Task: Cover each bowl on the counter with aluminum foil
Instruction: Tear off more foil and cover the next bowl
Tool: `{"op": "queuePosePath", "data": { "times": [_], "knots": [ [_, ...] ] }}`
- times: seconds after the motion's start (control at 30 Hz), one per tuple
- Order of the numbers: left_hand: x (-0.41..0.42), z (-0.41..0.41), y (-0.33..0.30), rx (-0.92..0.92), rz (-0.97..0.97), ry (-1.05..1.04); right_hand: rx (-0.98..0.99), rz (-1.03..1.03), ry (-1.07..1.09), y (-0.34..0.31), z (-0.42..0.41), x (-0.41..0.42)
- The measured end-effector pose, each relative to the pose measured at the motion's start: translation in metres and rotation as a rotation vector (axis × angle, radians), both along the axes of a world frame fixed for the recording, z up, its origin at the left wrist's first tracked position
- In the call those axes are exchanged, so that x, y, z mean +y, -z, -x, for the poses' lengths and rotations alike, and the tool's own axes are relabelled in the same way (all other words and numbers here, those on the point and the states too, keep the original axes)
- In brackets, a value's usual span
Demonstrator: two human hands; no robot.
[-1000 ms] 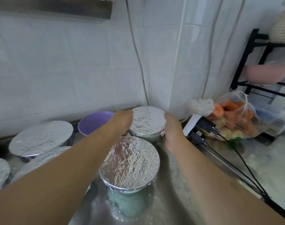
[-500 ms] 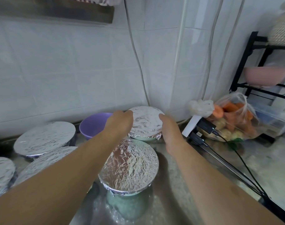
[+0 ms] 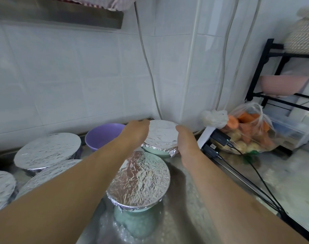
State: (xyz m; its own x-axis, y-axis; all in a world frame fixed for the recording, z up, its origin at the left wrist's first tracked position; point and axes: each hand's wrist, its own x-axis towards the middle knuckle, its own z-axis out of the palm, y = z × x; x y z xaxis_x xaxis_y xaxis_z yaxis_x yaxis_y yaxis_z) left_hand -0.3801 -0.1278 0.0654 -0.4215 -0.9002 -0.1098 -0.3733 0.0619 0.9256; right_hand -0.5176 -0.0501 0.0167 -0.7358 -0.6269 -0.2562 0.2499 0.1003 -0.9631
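Note:
A foil-covered pale green bowl (image 3: 160, 136) stands at the back by the wall corner. My left hand (image 3: 136, 132) grips its left rim and my right hand (image 3: 185, 141) grips its right rim, fingers curled over the far side out of sight. Nearer to me stands another foil-covered green bowl (image 3: 139, 180). An uncovered purple bowl (image 3: 102, 136) sits to the left of my left hand. Three more foil-covered bowls lie to the left: one at the back (image 3: 48, 150), one under my left forearm (image 3: 49, 171), one at the frame's edge (image 3: 0, 187).
A white power strip with black plugs (image 3: 215, 138) and cables (image 3: 247, 171) lies right of the bowl. A plastic bag of carrots and potatoes (image 3: 250, 131) sits behind it. A black rack (image 3: 266, 71) with a pink bowl (image 3: 284, 85) stands at the right.
Both hands stay on the back bowl's rim. The view has tilted up a little; the bowl looks shifted slightly toward the wall.

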Motion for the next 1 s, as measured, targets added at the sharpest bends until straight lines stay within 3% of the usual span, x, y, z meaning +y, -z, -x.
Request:
{"op": "queuePosePath", "data": {
  "times": [0.3,0.53,0.8,1.0],
  "knots": [
    [0.003,0.005,0.008,-0.306,-0.015,0.133,-0.034,-0.025,-0.007,0.028,0.004,-0.004],
    [0.000,-0.002,0.010,-0.302,0.021,0.150,-0.052,0.053,-0.052,0.029,0.004,-0.002],
    [0.002,-0.012,0.014,-0.481,0.250,0.163,0.038,-0.009,-0.162,0.047,0.010,0.000],
    [0.009,-0.020,0.018,-0.525,0.246,0.217,-0.005,-0.017,-0.135,0.043,-0.001,0.007]
  ]
}}
